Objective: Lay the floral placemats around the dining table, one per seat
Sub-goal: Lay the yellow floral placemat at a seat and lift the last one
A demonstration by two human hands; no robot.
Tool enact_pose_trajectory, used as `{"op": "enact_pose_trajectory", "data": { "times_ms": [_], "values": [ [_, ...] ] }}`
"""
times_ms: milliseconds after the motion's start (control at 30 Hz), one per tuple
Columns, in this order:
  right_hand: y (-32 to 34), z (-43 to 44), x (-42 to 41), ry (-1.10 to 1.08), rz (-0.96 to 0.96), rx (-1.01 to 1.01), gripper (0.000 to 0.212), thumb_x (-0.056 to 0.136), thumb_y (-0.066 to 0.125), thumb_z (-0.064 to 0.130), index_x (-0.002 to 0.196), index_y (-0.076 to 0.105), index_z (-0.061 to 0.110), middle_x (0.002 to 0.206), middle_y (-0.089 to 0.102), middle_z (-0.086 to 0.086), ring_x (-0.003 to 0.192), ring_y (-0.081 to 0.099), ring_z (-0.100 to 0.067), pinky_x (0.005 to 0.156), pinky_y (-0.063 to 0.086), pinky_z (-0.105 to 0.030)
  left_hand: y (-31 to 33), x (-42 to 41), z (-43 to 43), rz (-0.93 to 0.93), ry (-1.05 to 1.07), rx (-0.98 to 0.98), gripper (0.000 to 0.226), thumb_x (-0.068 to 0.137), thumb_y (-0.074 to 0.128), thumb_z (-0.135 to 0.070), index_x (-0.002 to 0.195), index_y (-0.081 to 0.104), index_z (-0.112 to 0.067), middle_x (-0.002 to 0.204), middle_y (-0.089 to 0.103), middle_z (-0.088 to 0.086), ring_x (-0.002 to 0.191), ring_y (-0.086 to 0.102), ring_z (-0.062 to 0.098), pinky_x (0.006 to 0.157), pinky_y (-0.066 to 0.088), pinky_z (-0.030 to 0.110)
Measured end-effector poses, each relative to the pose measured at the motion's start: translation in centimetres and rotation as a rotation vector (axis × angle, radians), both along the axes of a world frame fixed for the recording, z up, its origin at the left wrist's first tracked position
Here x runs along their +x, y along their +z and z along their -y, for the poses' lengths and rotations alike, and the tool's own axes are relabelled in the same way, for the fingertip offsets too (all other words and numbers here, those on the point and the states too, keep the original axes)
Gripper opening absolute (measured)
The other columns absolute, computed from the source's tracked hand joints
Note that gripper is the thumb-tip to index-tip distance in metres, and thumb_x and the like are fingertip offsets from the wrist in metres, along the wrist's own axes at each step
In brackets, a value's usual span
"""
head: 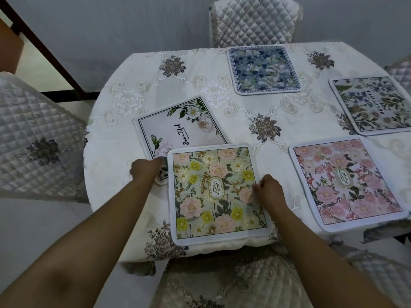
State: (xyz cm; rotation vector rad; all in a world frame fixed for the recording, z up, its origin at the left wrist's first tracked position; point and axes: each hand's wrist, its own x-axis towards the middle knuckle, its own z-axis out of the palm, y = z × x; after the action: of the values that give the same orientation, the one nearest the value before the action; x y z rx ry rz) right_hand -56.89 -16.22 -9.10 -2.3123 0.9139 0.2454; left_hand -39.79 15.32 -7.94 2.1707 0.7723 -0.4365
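Observation:
Several floral placemats lie on a round table under a white embroidered cloth. A green and yellow mat sits at the near edge, overlapping the corner of a white "Beautiful" mat. My left hand grips the green mat's upper left corner where the two mats overlap. My right hand pinches the green mat's right edge. A pink mat lies to the right, a cream and blue botanical mat at the far right, and a blue mat at the far side.
Quilted chairs ring the table: one at the back, one at the left, one at the right edge, one at the near edge below my arms. A dark wooden frame stands at the back left.

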Motion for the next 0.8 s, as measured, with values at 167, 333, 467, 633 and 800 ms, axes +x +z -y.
{"op": "enact_pose_trajectory", "data": {
  "times_ms": [167, 333, 467, 633, 800],
  "values": [
    [-0.2, 0.0, 0.3, 0.012, -0.027, -0.01, 0.023, 0.089, 0.064, 0.022, 0.084, 0.048, 0.007, 0.081, 0.054, -0.013, 0.073, 0.048, -0.025, 0.061, 0.031, -0.03, 0.2, 1.7, 2.1, -0.13, 0.015, 0.14, 0.069, 0.064, 0.079, -0.034, 0.118, 0.054, 0.003, 0.127, 0.052, 0.019, 0.119, 0.047, 0.033, 0.078, 0.049, 0.036],
    [-0.4, 0.1, 0.2, 0.007, -0.019, -0.012, 0.023, 0.089, 0.064, 0.022, 0.084, 0.047, 0.007, 0.081, 0.053, -0.012, 0.072, 0.048, -0.025, 0.059, 0.03, -0.031, 0.1, 2.8, 2.6, -0.069, 0.011, -0.013, 0.036, 0.076, 0.074, -0.016, 0.104, 0.062, 0.003, 0.109, 0.069, 0.021, 0.077, 0.064, 0.026, 0.049, 0.043, 0.025],
    [-0.3, -0.1, 0.2, -0.003, -0.016, 0.003, 0.023, 0.089, 0.064, 0.022, 0.083, 0.048, 0.007, 0.081, 0.054, -0.013, 0.072, 0.049, -0.026, 0.06, 0.031, -0.03, 1.8, 3.5, 1.3, 0.122, -0.001, -0.104, 0.042, 0.086, 0.064, -0.025, 0.119, 0.059, 0.0, 0.115, 0.066, 0.019, 0.1, 0.064, 0.033, 0.078, 0.05, 0.031],
    [-0.3, 0.0, 0.1, 0.0, -0.015, -0.002, 0.022, 0.089, 0.064, 0.022, 0.085, 0.049, 0.005, 0.083, 0.056, -0.015, 0.075, 0.052, -0.028, 0.06, 0.031, -0.031, 4.7, 5.9, -3.6, 0.358, 0.101, -0.254, 0.036, 0.09, 0.061, -0.03, 0.117, 0.058, -0.007, 0.106, 0.06, 0.01, 0.096, 0.059, 0.025, 0.084, 0.047, 0.031],
    [0.0, 0.1, 0.5, 0.025, -0.098, -0.014, 0.023, 0.09, 0.062, 0.023, 0.092, 0.052, 0.003, 0.094, 0.061, -0.02, 0.088, 0.058, -0.034, 0.066, 0.036, -0.031, 4.0, 5.9, -9.4, 0.356, 0.248, -0.246, 0.029, 0.091, 0.06, -0.024, 0.111, 0.061, -0.003, 0.101, 0.066, 0.02, 0.086, 0.065, 0.033, 0.076, 0.054, 0.043]
  ]
}}
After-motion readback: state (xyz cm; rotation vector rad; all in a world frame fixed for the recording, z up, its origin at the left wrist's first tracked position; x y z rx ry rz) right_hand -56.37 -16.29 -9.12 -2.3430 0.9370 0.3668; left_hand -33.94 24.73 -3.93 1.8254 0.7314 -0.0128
